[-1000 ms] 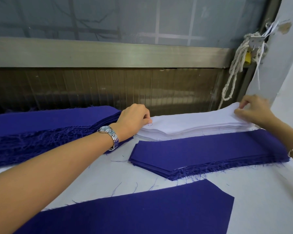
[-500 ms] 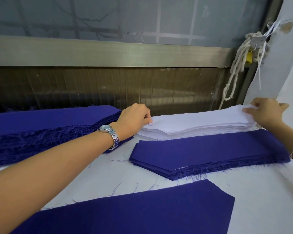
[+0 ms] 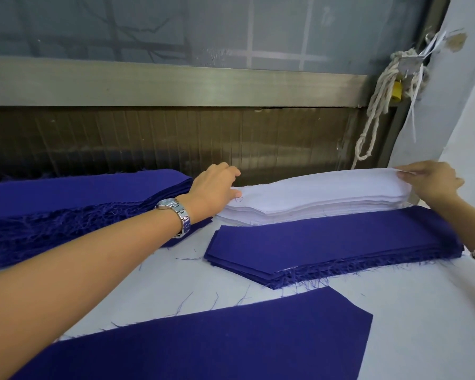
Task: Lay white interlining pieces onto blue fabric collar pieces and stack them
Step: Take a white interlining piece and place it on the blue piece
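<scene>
Nearest me, a single blue collar piece (image 3: 231, 341) lies flat on the counter (image 3: 412, 319) — set out alone, I judge, to take a white layer. Just beyond is the blue collar stack (image 3: 340, 239), frayed edge toward me, w/ the interlining stack (image 3: 299, 207) touching its far side, so supply is close. Both hands are at the white pile, one per end, prob. so a limp piece comes away flat. Right hand (image 3: 433, 182): grip nearly closed, pinching the right end of the top interlining piece (image 3: 327, 185), raised off the pile. Left hand (image 3: 211, 190): thumb on the left tip, fingers curled past the far edge — can't tell if it's pinched. Farther left, a bigger blue pile (image 3: 66, 193).
</scene>
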Motion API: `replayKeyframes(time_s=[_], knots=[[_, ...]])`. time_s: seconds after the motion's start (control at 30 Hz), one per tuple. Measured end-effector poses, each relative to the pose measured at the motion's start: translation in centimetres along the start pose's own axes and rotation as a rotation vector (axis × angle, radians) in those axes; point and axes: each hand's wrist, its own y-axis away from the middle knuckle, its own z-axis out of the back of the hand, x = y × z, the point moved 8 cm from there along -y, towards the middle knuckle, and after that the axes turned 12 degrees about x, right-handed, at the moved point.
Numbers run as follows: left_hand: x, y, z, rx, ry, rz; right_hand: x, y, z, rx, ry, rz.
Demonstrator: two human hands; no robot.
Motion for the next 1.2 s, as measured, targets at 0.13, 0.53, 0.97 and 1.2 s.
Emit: replayKeyframes(time_s=[0.13, 0.53, 0.97, 1.2], knots=[[-0.2, -0.3, -0.1, 0.045, 0.004, -0.01, -0.9, 0.1, 0.1, 0.011, -0.097, -0.064], [-0.5, 1.5, 1.1, -0.197, -0.018, -0.084, -0.7, 0.2, 0.4, -0.03, -0.147, -0.075], [0.8, 2.3, 2.9, -0.317, 0.565, -0.072, -0.5, 1.6, 2.9, -0.149, -0.33, -0.204], [2.8, 4.8, 4.7, -0.294, 0.761, 0.023, 2.3, 2.5, 4.2, -0.094, -0.57, -0.081]])
